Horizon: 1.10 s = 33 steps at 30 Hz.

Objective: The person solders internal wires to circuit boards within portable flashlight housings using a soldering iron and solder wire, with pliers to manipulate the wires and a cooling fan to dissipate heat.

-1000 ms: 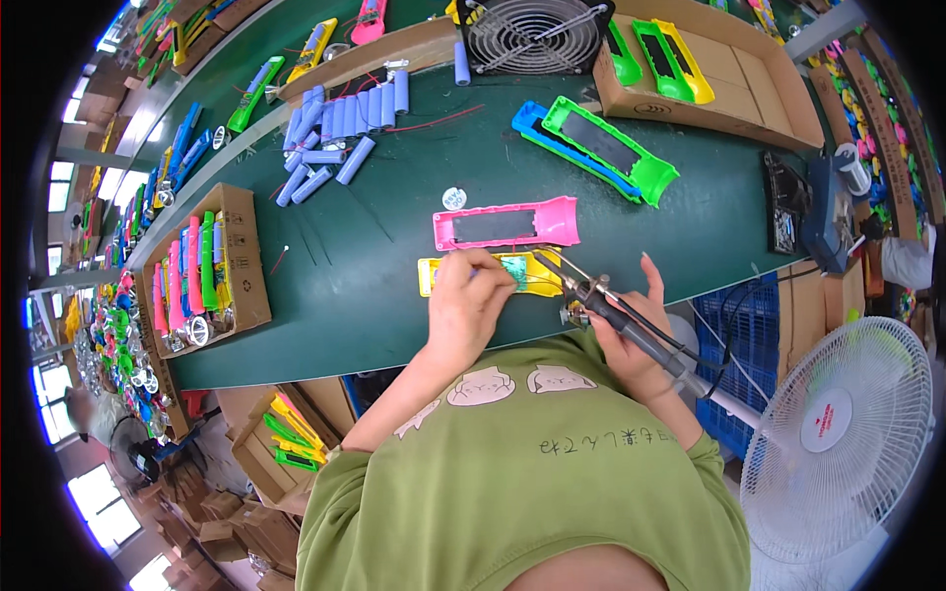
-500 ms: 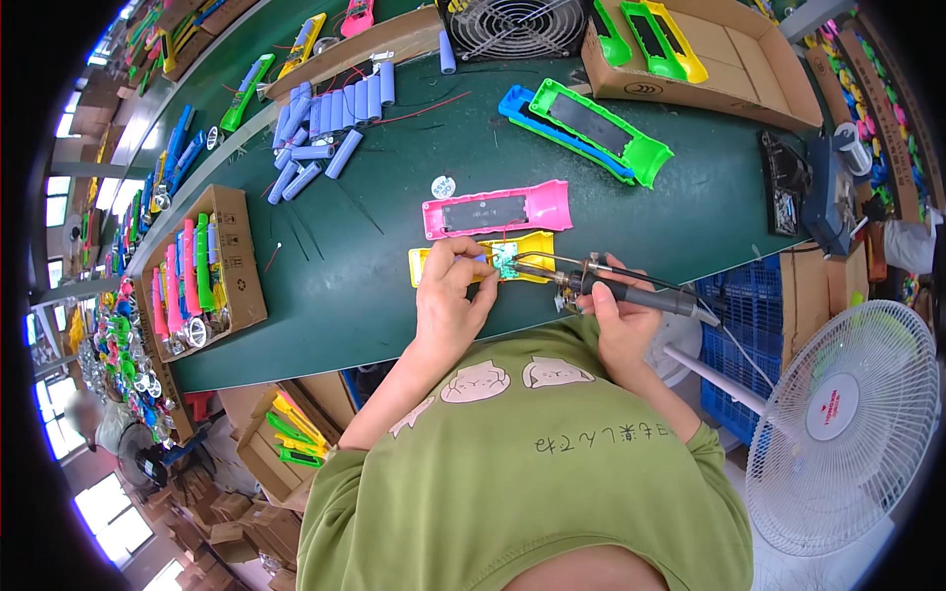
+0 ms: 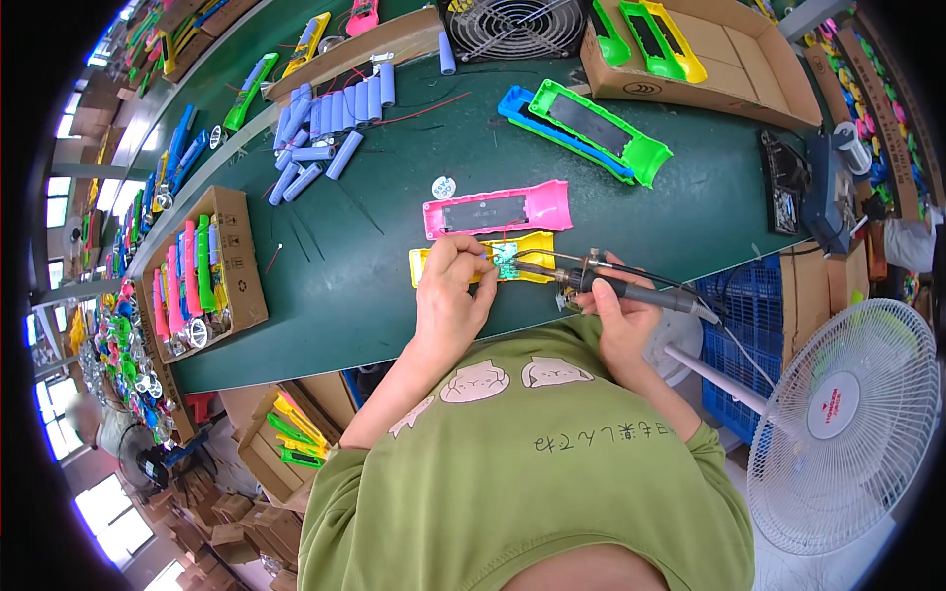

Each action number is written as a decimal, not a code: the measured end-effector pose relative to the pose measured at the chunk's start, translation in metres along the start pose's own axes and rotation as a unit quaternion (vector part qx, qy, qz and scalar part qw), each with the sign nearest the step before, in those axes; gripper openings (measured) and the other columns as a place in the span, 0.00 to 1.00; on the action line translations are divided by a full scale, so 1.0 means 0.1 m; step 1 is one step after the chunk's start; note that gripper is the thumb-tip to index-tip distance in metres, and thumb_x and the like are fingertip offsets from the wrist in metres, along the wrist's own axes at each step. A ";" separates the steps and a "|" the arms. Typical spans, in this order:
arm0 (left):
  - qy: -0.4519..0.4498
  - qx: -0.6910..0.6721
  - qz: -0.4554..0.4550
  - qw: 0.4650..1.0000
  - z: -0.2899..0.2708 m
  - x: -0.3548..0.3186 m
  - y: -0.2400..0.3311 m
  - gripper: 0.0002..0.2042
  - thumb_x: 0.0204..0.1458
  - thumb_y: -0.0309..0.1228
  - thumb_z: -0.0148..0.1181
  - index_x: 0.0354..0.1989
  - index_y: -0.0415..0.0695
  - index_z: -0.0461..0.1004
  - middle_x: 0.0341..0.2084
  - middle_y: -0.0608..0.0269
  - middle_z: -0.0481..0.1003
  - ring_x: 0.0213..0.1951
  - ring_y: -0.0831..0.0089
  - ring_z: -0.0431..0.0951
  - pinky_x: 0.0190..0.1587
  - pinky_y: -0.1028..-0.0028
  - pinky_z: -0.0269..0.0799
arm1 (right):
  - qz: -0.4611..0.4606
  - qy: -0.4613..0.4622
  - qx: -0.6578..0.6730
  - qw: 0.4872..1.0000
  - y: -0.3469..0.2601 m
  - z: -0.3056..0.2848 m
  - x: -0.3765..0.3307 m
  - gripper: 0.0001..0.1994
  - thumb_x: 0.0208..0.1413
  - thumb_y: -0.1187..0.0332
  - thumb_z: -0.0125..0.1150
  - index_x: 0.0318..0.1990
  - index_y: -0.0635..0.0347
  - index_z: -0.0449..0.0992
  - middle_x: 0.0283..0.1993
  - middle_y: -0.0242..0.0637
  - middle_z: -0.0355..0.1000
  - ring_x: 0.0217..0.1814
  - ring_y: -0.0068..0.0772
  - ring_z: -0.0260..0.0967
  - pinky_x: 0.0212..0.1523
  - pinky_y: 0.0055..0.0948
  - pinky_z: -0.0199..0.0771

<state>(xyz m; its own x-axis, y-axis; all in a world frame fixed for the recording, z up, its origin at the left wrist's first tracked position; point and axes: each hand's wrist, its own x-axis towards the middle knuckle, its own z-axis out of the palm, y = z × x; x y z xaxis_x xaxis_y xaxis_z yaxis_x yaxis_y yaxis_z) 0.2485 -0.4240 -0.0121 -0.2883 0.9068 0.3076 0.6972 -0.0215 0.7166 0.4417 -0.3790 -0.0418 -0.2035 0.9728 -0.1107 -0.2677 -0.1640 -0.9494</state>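
Note:
My right hand (image 3: pixel 627 317) grips a black-handled soldering iron (image 3: pixel 641 293), with a thin metal tube alongside its shaft. The iron's tip is over a small green circuit board (image 3: pixel 506 258), though contact is too fine to tell. That board rests in a yellow plastic housing half (image 3: pixel 538 242) on the bench. My left hand (image 3: pixel 453 295) lies over the housing's left part, its thumb and fingers pinched beside the board. What they pinch is hidden. Just beyond lies a pink housing half (image 3: pixel 547 206) with a dark panel inside.
Blue cylindrical battery cells (image 3: pixel 345 106) with wires lie at the far left. Green (image 3: pixel 645 158) and blue housing halves sit beyond the pink one. Cardboard boxes (image 3: pixel 241 256) stand left and far right (image 3: pixel 749 59). A fan (image 3: pixel 843 424) is at right, a solder spool stand (image 3: pixel 833 202) at the bench's right end.
The soldering iron has tilted slightly in my right hand, and the thin tube beside it now lies straighter and farther from me. My left hand stays nearly still.

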 end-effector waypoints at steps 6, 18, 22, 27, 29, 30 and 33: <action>-0.013 0.021 0.003 1.000 -0.02 0.03 0.04 0.07 0.36 0.16 0.61 0.24 0.37 0.70 0.31 0.59 0.68 0.33 0.65 0.72 0.33 0.72 0.69 | -0.062 0.029 0.003 0.998 -0.08 -0.01 -0.02 0.12 0.48 0.79 0.58 0.41 0.72 0.68 0.54 0.52 0.59 0.32 0.31 0.74 0.28 0.20 0.76; -0.012 0.013 0.008 1.000 -0.10 -0.06 0.11 0.07 0.44 0.19 0.58 0.34 0.38 0.75 0.39 0.56 0.70 0.38 0.65 0.73 0.39 0.73 0.70 | -0.077 -0.019 -0.039 0.996 -0.03 -0.12 -0.06 0.12 0.47 0.81 0.58 0.41 0.72 0.68 0.54 0.53 0.58 0.37 0.32 0.73 0.33 0.22 0.77; 0.085 -0.399 -0.269 0.872 -0.15 -0.65 -0.03 0.11 0.54 0.25 0.51 0.44 0.36 0.72 0.46 0.52 0.69 0.44 0.67 0.73 0.44 0.75 0.70 | -0.090 -0.002 0.006 0.996 -0.09 -0.04 -0.09 0.12 0.47 0.81 0.57 0.42 0.72 0.68 0.57 0.53 0.55 0.37 0.32 0.73 0.34 0.23 0.77; 0.176 -0.510 -0.421 0.729 -0.28 -0.73 -0.12 0.14 0.58 0.28 0.45 0.49 0.33 0.66 0.44 0.55 0.70 0.38 0.74 0.72 0.42 0.77 0.71 | -0.064 -0.008 0.020 0.998 -0.06 -0.03 -0.07 0.12 0.47 0.83 0.56 0.42 0.72 0.68 0.59 0.52 0.51 0.38 0.33 0.72 0.35 0.24 0.78; 0.230 -0.292 -0.278 0.886 -0.22 -0.63 -0.14 0.11 0.53 0.23 0.52 0.44 0.36 0.72 0.37 0.57 0.71 0.34 0.72 0.72 0.38 0.77 0.71 | -0.064 -0.013 0.020 0.998 -0.07 -0.02 -0.07 0.12 0.47 0.83 0.56 0.42 0.71 0.68 0.60 0.53 0.50 0.40 0.34 0.72 0.35 0.24 0.78; 0.227 -0.293 -0.278 0.886 -0.23 -0.54 -0.12 0.11 0.53 0.23 0.52 0.44 0.36 0.72 0.37 0.57 0.71 0.34 0.72 0.72 0.38 0.77 0.71 | -0.065 -0.015 0.021 0.998 -0.07 -0.03 -0.07 0.13 0.47 0.83 0.56 0.42 0.71 0.68 0.60 0.53 0.50 0.41 0.34 0.71 0.35 0.24 0.79; 0.156 0.120 0.140 0.970 -0.20 -0.31 -0.09 0.18 0.32 0.12 0.61 0.36 0.37 0.76 0.26 0.59 0.71 0.29 0.68 0.72 0.32 0.74 0.70 | -0.077 -0.028 0.002 0.997 -0.05 -0.06 -0.08 0.13 0.46 0.83 0.57 0.42 0.71 0.68 0.58 0.54 0.52 0.46 0.36 0.69 0.36 0.25 0.79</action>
<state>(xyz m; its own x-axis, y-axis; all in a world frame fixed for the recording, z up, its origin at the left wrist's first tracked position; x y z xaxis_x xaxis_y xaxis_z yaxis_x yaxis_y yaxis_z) 0.2385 -0.4607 -0.0155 -0.2237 0.7069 0.6710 0.8987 -0.1168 0.4227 0.4505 -0.3849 -0.0384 -0.2123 0.9758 0.0524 -0.3043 -0.0150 -0.9525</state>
